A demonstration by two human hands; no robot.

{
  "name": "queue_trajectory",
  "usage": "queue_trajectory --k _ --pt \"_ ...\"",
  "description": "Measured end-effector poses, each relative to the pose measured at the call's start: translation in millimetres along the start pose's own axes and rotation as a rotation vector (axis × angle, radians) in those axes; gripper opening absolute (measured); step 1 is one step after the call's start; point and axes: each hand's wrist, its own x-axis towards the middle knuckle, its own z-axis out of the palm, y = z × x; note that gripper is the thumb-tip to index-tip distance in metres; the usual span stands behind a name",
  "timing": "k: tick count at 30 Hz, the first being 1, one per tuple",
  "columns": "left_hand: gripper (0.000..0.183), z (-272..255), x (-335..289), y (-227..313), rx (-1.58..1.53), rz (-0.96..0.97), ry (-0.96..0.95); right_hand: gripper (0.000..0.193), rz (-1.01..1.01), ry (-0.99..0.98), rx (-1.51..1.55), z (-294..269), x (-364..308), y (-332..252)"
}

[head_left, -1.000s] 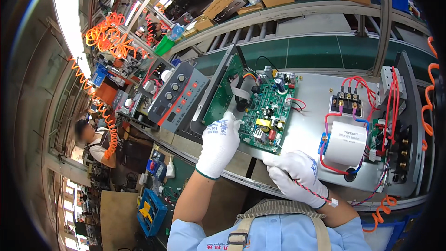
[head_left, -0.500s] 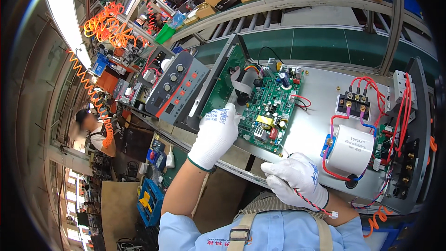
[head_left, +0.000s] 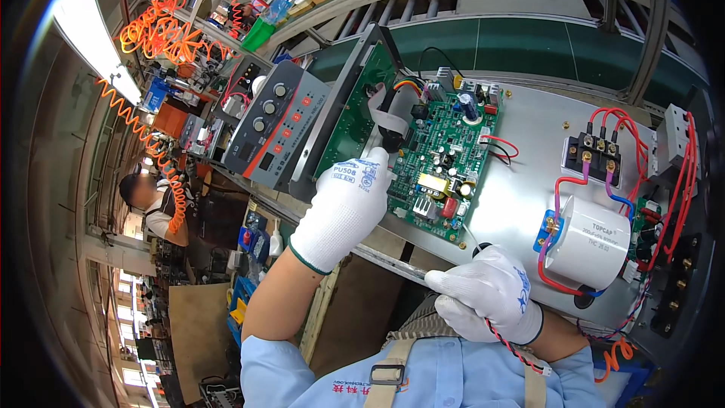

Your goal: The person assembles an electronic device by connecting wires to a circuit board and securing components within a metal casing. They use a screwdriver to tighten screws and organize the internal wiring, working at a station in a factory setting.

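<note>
My left hand [head_left: 344, 208], in a white knitted glove, reaches into the gap between the front panel [head_left: 332, 117] and the green circuit board [head_left: 439, 162]. Its fingers are drawn together at the board's left edge, and their tips are partly hidden. Gloved likewise, my right hand [head_left: 491, 291] is closed in front of the metal chassis [head_left: 521, 204]. From it hangs a twisted red-and-black cable [head_left: 504, 341] with a small white plug at its end. A grey ribbon cable [head_left: 387, 117] links the front panel's board to the main board, just beyond my left fingers.
On the chassis's right stand a large white cylindrical capacitor [head_left: 593, 242], a black terminal module [head_left: 593, 159] and looped red wires [head_left: 683, 189]. A grey control unit with knobs [head_left: 276, 125] lies at left. Behind runs a green conveyor [head_left: 521, 45]. A person [head_left: 160, 208] works farther left.
The whole view has shifted slightly, with the chassis lower and farther right. My hands keep nearly the same places relative to the board, and the cable stays in my right hand.
</note>
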Motion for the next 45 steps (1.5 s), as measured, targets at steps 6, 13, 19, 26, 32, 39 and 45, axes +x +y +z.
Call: queue_trajectory --k 6,13,19,26,32,39,45 --pt "0.011 4 4 -7 0.065 0.164 -0.036 0.044 -0.021 0.034 -0.031 5 -3 -2" --pt "0.009 17 -1 -18 -0.013 0.219 0.125 0.031 0.154 -0.053 -0.118 4 12 -18" --pt "0.072 -31 -54 3 -0.534 0.381 0.387 0.027 0.651 0.12 0.221 14 55 -52" --pt "0.058 -47 -54 6 -1.091 0.815 0.289 0.023 0.269 -0.279 -0.508 22 63 -28" --pt "0.028 -31 -36 16 -1.595 0.387 0.112 0.019 0.522 0.394 -0.184 25 45 -66" --pt "0.015 31 -72 -5 -0.919 0.337 0.383 0.005 0.191 -0.294 -1.558 -33 56 -64" --pt "0.066 79 -102 13 -0.808 0.077 0.177 0.015 0.557 -1.014 -1.116 -37 89 -18"
